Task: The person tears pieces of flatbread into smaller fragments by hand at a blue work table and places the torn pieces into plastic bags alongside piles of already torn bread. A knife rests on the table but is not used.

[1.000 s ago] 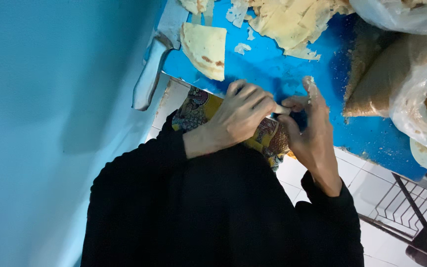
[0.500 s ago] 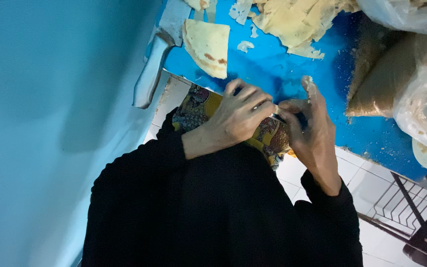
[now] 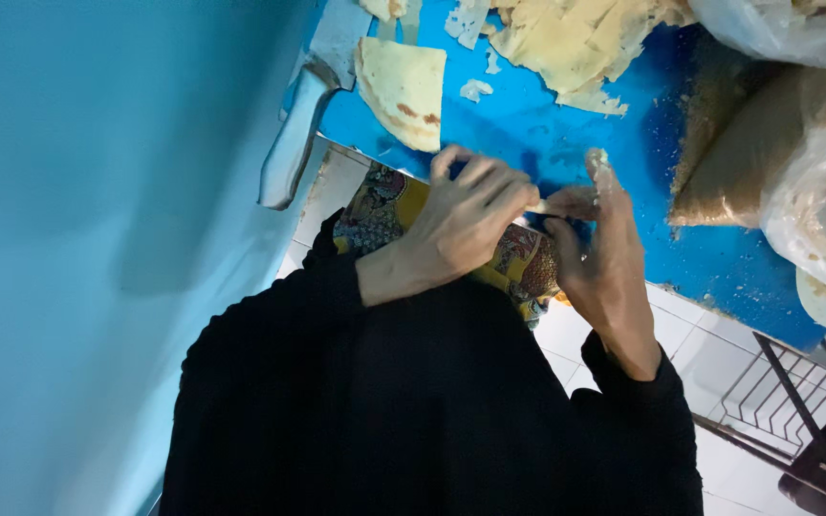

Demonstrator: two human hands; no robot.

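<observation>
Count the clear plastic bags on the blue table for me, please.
2 in view: one clear plastic bag at the top right corner, and another bag along the right edge, beside a tan mound. Both are cut off by the frame, so more may lie beyond it.

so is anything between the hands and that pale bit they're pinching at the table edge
Nothing visible. The left hand and right hand meet directly on the small pale piece over the blue table; the folded flatbread lies apart, further up.
</observation>
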